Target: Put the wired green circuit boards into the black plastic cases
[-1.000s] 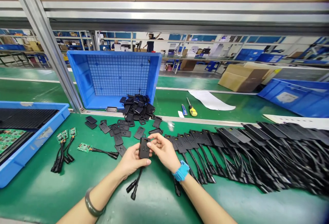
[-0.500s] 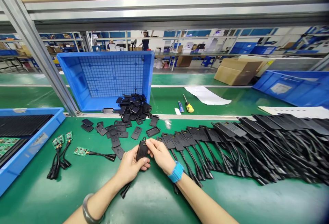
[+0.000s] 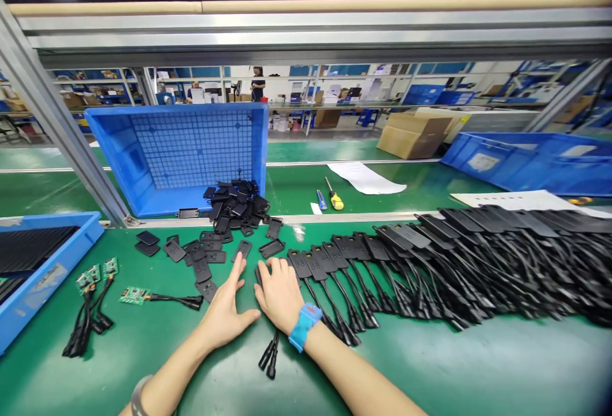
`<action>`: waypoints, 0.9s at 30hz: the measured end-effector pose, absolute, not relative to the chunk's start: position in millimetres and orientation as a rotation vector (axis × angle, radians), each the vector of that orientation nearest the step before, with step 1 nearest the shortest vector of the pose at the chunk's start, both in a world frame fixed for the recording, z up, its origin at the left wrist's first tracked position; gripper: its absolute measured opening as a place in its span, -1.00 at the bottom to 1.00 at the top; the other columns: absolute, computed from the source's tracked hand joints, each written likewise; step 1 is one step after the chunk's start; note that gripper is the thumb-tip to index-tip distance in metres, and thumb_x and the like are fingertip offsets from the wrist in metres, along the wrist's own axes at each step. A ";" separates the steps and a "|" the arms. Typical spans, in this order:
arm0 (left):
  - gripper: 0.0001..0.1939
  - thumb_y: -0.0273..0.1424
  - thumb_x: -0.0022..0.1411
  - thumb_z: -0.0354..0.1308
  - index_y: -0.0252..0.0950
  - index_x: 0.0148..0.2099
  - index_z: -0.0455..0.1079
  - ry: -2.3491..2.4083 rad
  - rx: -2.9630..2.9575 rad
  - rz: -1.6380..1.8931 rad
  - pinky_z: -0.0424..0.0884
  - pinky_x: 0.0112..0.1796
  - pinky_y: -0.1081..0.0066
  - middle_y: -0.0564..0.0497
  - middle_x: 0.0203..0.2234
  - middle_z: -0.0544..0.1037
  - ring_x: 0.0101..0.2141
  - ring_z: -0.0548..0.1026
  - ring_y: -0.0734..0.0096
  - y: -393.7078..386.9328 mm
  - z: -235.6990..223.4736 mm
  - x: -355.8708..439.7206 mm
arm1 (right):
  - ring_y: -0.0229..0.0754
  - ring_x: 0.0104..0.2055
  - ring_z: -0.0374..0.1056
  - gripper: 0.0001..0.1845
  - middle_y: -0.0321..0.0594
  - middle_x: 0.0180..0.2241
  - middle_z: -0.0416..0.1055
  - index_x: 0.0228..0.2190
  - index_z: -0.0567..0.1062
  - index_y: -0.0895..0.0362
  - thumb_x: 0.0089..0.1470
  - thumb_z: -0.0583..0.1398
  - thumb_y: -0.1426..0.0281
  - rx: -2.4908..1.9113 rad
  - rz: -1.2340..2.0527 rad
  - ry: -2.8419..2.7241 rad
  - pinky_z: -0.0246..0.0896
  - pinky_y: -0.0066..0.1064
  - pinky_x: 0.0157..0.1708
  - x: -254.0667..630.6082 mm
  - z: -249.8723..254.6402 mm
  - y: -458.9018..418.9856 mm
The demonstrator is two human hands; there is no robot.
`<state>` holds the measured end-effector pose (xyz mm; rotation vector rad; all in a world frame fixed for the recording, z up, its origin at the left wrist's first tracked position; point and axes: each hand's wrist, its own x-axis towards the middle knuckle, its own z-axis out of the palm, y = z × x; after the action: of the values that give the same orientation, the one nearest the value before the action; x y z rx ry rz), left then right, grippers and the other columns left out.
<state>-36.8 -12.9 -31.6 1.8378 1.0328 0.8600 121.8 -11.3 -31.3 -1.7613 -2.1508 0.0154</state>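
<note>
My left hand (image 3: 228,311) is open, thumb spread from the stretched fingers. Its fingertips reach the near edge of a loose black plastic cover (image 3: 243,249). Beside it, my right hand (image 3: 281,295), with a blue wrist strap (image 3: 305,327), is bent over a black plastic case lying on the green table; the hand hides most of that case. Two black cable ends (image 3: 270,358) stick out below this hand. A row of black cases with cables (image 3: 315,266) starts just right of it. More loose black covers (image 3: 201,269) lie left of my left hand.
A tipped blue crate (image 3: 201,148) spills black shells (image 3: 236,209) at the back. Green circuit boards (image 3: 134,295) with cables lie left, near a blue tray (image 3: 52,276). A yellow screwdriver (image 3: 336,202), a blue cutter (image 3: 321,199) and paper (image 3: 366,178) lie beyond the metal rail.
Both hands held the black case between them; now it is down on the table under my right hand. My left hand has let go and moved toward the loose covers. The view has shifted.
</note>
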 end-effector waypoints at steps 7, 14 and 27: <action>-0.09 -0.35 0.15 0.20 -0.08 0.35 -0.31 1.035 1.866 0.846 0.13 0.18 0.15 -0.03 0.28 -0.01 0.25 -0.02 0.17 -8.1 -33.2 -38.6 | 0.42 0.26 -0.27 -0.23 0.25 0.24 -0.12 0.21 0.10 0.28 0.11 0.11 0.10 -2.073 0.095 -2.040 -0.30 0.17 0.14 136.7 -37.3 -5.0; -0.44 -0.14 0.33 -0.07 -0.12 0.31 -0.03 1.042 1.805 0.877 0.02 0.21 0.14 0.01 0.27 0.03 0.23 0.04 0.17 -0.6 -33.0 -46.2 | 0.21 0.32 -0.52 -0.24 0.14 0.30 -0.37 0.26 -0.09 0.28 0.20 -0.03 0.10 -1.640 0.340 -2.271 -0.35 0.06 0.23 114.4 -46.0 -29.8; -0.37 -0.03 0.33 -0.25 -0.16 0.34 -0.14 0.937 1.773 0.786 -0.18 0.25 0.17 0.03 0.30 -0.12 0.26 -0.08 0.23 -7.5 -29.4 -39.8 | 0.39 0.29 -0.55 0.31 0.19 0.29 -0.49 0.27 -0.30 0.21 -0.23 0.14 -0.26 -1.667 0.473 -2.162 -0.35 0.26 0.16 105.9 -45.4 -36.5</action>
<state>-39.8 -7.5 -29.4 1.7729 0.9374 0.7855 105.9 -36.5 -45.4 -1.6672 -2.1620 0.4733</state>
